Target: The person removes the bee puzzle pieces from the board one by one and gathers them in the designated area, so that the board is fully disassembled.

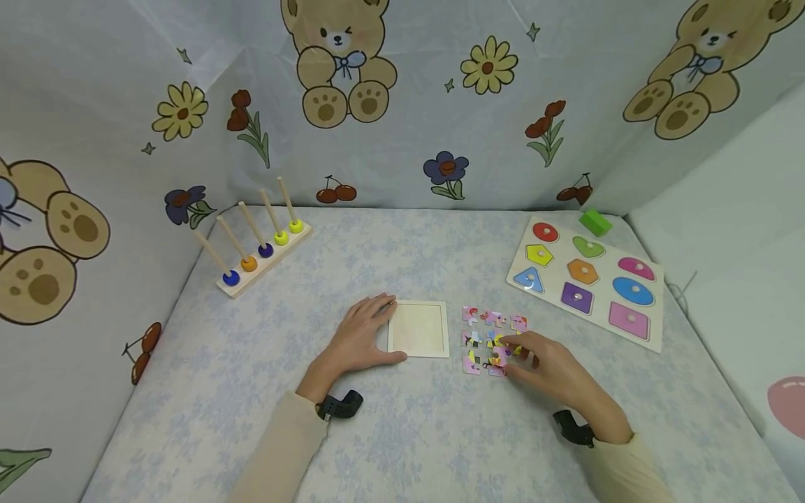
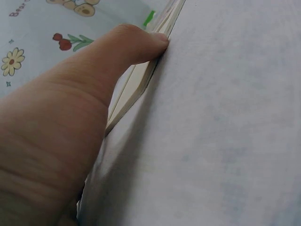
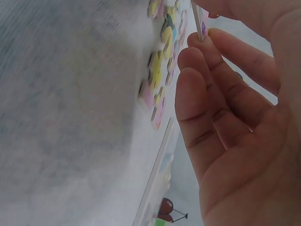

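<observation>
My left hand (image 1: pixel 361 339) holds a shallow square wooden puzzle tray (image 1: pixel 418 330) by its left side, fingertips at the upper corner and thumb at the lower one. The left wrist view has the thumb (image 2: pixel 136 44) pressed on the tray's edge (image 2: pixel 129 96). Just right of the tray lie several pink jigsaw pieces (image 1: pixel 471 339) in loose rows, small gaps between them. Over their right side, my right hand (image 1: pixel 550 367) pinches a jigsaw piece (image 3: pixel 203 26) between thumb and fingertips, seen nearly edge-on in the right wrist view. Its picture is mostly hidden by the hand.
A shape-knob board (image 1: pixel 547 281) with colored pieces lies at the right, a green block (image 1: pixel 595 223) behind it. At the back left stands a wooden peg rack (image 1: pixel 264 262) with one bead on each peg. Printed cloth (image 1: pixel 402 161) hangs behind the table.
</observation>
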`<state>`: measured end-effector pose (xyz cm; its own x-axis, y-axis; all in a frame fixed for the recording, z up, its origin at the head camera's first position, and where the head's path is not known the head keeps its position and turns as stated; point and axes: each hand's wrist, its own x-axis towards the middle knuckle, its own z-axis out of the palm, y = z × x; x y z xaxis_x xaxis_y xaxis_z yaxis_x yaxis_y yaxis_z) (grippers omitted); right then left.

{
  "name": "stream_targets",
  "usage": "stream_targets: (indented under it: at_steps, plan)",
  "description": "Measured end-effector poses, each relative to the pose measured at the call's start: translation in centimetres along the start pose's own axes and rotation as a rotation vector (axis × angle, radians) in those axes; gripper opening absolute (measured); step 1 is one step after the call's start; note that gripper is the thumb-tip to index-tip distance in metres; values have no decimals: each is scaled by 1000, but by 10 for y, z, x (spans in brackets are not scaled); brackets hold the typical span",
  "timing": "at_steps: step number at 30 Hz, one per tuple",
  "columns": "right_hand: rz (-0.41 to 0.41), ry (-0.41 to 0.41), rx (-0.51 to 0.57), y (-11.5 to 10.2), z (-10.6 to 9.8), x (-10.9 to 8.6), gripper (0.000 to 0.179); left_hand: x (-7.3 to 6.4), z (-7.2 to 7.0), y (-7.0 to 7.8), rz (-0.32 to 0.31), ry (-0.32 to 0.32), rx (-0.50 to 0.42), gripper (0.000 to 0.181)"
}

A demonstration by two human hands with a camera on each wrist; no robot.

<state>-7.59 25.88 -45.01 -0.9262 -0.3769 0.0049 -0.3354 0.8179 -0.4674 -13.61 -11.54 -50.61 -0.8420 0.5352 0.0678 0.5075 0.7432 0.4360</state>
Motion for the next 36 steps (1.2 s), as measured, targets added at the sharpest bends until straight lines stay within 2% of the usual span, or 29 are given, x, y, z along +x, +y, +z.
stream_targets:
  at_steps: [8, 20, 36]
  plan:
    - [-24, 32, 3, 10, -3, -12, 40, 0, 0, 1, 5, 13, -3, 103]
    - [6, -41, 12, 21, -4, -17, 37, 0, 0, 0, 0, 8, -3, 104]
    - [7, -70, 3, 27, -7, -21, 38, 0, 0, 0, -7, -5, -4, 104]
